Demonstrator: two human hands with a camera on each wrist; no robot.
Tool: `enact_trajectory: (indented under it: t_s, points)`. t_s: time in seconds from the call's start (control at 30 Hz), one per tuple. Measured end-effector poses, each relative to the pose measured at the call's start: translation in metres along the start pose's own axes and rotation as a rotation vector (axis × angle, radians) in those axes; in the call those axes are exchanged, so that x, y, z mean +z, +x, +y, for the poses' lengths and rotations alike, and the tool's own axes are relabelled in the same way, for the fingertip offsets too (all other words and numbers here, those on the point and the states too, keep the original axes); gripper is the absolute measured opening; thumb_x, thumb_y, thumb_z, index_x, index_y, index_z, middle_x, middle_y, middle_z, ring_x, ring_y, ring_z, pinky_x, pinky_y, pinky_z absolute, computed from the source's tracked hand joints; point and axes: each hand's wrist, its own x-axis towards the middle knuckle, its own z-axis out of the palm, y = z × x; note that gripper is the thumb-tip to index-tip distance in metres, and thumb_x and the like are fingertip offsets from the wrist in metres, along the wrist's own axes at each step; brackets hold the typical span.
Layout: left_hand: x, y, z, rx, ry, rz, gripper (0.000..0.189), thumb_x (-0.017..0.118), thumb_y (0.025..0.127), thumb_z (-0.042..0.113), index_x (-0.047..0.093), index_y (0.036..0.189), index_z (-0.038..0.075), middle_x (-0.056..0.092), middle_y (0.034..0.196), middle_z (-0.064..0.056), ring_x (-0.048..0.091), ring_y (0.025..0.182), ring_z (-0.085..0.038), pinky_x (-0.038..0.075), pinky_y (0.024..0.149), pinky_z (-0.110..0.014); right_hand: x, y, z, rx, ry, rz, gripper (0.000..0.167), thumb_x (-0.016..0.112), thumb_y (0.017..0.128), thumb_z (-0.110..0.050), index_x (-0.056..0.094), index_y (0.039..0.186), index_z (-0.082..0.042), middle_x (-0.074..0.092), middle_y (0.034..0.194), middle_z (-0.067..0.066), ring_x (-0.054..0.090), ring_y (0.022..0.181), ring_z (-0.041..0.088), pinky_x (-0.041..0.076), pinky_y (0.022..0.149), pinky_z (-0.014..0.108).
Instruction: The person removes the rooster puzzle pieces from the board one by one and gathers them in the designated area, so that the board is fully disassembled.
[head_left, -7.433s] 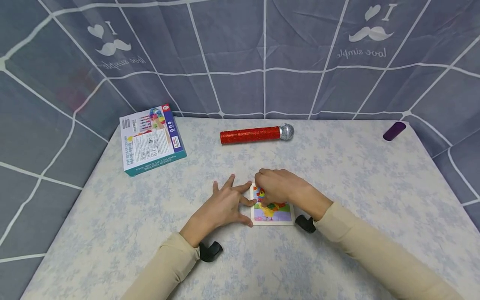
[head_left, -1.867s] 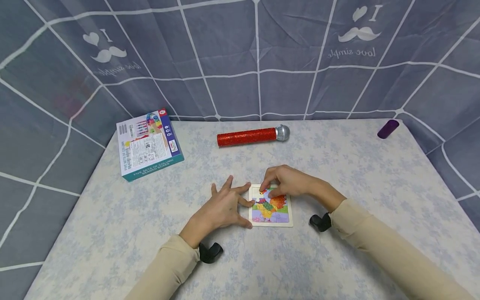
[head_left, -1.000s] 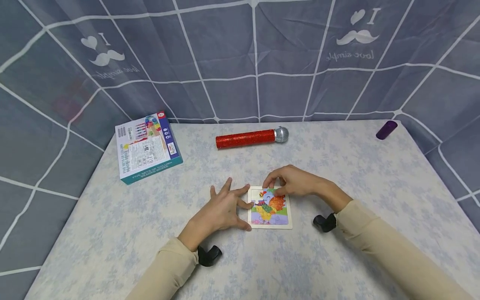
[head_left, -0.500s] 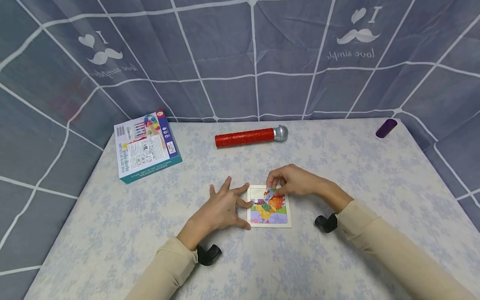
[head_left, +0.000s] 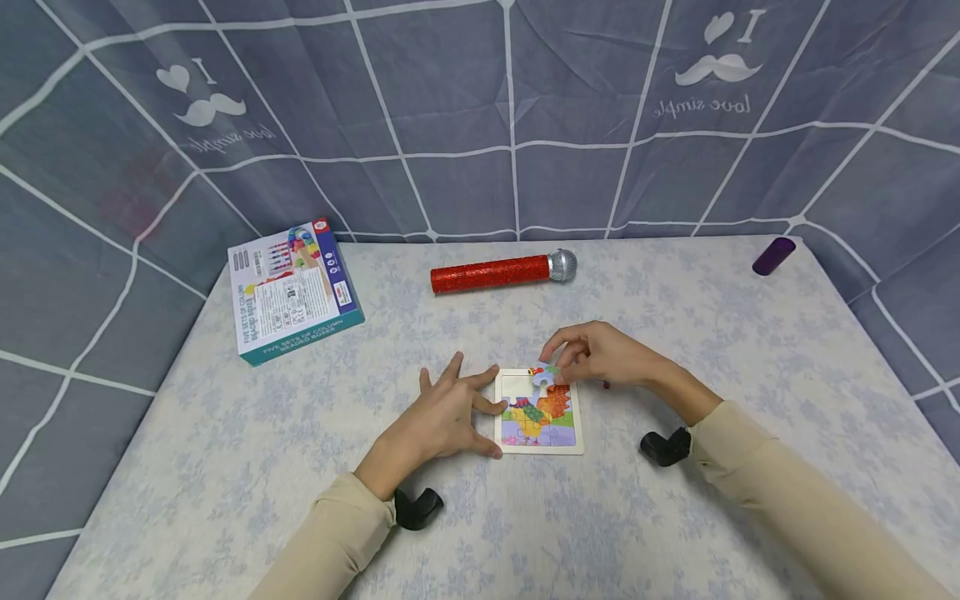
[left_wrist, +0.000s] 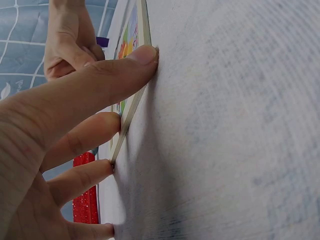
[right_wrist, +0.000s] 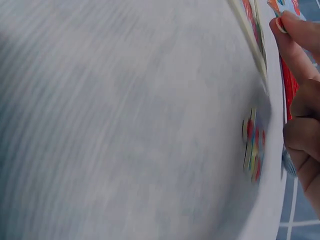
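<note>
A small square jigsaw puzzle (head_left: 538, 421) with a colourful bird picture lies in a pale frame on the table. Its upper-left part shows bare backing. My left hand (head_left: 438, 421) is spread beside it, thumb and fingertips touching the frame's left edge; the left wrist view shows the thumb (left_wrist: 115, 75) on that edge. Between thumb and fingers, my right hand (head_left: 600, 357) pinches a puzzle piece (head_left: 543, 377), tilted above the top of the puzzle. Beneath the right hand, loose puzzle pieces (right_wrist: 253, 145) lie on the table right of the frame, mostly hidden in the head view.
Behind the puzzle lies a red glitter microphone (head_left: 491, 273) with a silver head. A boxed bead toy (head_left: 294, 292) is at the back left. A purple cylinder (head_left: 773, 256) lies at the back right. Grey checked cloth (head_left: 450, 117) hangs behind the table.
My right hand has drawn a puzzle piece up out of the frame and moved slightly right with it, baring more of the backing. The left hand stays at the frame's left edge.
</note>
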Motion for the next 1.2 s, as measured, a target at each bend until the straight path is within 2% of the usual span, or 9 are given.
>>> enact_trajectory:
  t_s: [0.13,0.23,0.33,0.6,0.87,1.07,1.2]
  points:
    - [0.001,-0.001,0.0,-0.006,-0.011,0.009,0.061,0.094,0.06,0.038,0.075,0.114,0.018,0.042,0.152,-0.001,0.01,0.145,-0.048,0.003,0.1,-0.081,-0.006,-0.009,0.007,0.011,0.018,0.039,0.018,0.076,0.084,-0.008,0.075,0.102,-0.004,0.075,0.089,0.008,0.064,0.072,0.016,0.042,0.055,0.023]
    - [0.002,-0.002,0.0,-0.006,-0.014,0.008,0.06,0.095,0.06,0.037,0.075,0.114,0.018,0.042,0.152,-0.001,0.009,0.146,-0.048,0.002,0.1,-0.081,-0.011,-0.017,0.012,0.054,0.032,0.068,0.02,0.078,0.084,-0.011,0.077,0.103,-0.004,0.075,0.093,0.008,0.067,0.079,0.016,0.046,0.06,0.023]
    - [0.002,-0.002,0.0,-0.006,-0.012,0.004,0.059,0.094,0.061,0.037,0.075,0.114,0.019,0.041,0.153,-0.001,0.008,0.146,-0.047,0.002,0.1,-0.081,-0.018,-0.027,0.018,0.108,0.047,0.1,0.023,0.077,0.084,-0.013,0.077,0.106,-0.005,0.075,0.098,0.008,0.068,0.09,0.015,0.048,0.071,0.024]
    - [0.0,-0.002,0.0,0.002,-0.018,0.01,0.059,0.094,0.061,0.036,0.076,0.113,0.019,0.042,0.152,-0.002,0.008,0.146,-0.047,0.002,0.1,-0.081,-0.038,-0.06,0.031,0.154,0.002,0.18,0.023,0.073,0.088,-0.013,0.076,0.109,-0.006,0.073,0.109,0.009,0.063,0.107,0.012,0.048,0.085,0.022]
    - [0.001,-0.003,0.001,-0.013,-0.02,0.008,0.059,0.094,0.061,0.036,0.075,0.114,0.018,0.043,0.152,-0.002,0.009,0.146,-0.048,0.002,0.101,-0.08,-0.05,-0.081,0.039,0.196,-0.066,0.246,0.024,0.073,0.088,-0.016,0.076,0.11,-0.006,0.073,0.11,0.009,0.062,0.104,0.007,0.05,0.083,0.021]
    - [0.002,-0.002,0.001,-0.005,-0.023,0.016,0.059,0.095,0.06,0.036,0.076,0.113,0.018,0.044,0.151,-0.003,0.01,0.146,-0.048,0.002,0.1,-0.081,-0.053,-0.083,0.043,0.239,-0.1,0.286,0.024,0.076,0.086,-0.018,0.077,0.106,-0.006,0.074,0.104,0.007,0.061,0.1,0.004,0.049,0.08,0.019]
    - [0.001,-0.002,0.0,0.007,-0.029,0.018,0.061,0.095,0.06,0.036,0.075,0.114,0.017,0.044,0.151,-0.003,0.01,0.145,-0.049,0.001,0.1,-0.081,-0.053,-0.081,0.041,0.239,-0.118,0.305,0.022,0.078,0.084,-0.02,0.079,0.102,-0.008,0.075,0.102,0.006,0.061,0.098,0.006,0.048,0.078,0.019]
